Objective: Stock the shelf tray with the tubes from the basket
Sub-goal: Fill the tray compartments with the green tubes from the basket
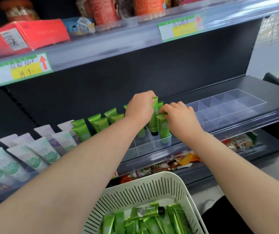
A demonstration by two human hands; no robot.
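Standing cap-down in a compartment of the shelf tray (145,146), a green tube (153,121) is gripped at its flat crimped top by the curled fingers of the left hand (140,107). The tube is glossy green with a black cap at the bottom, and its printed label cannot be read. Just to its right, the crimped top of a neighbouring tube (163,128), marked "Chamomile", is pinched by the bent fingers of the right hand (180,115).

Further green tubes (100,124) are lined up in the tray's clear compartments to the left, and beyond them pale tubes (34,154) are ranged in rows. A second clear tray (233,105) with dividers is seen on the same shelf to the right. Below, a white slotted basket (135,188) is filled with loose tubes (152,222) lying flat.

Part of the tray is covered by the left forearm, the basket is cut off by the lower edge, and the price labels (22,68) are blurred.
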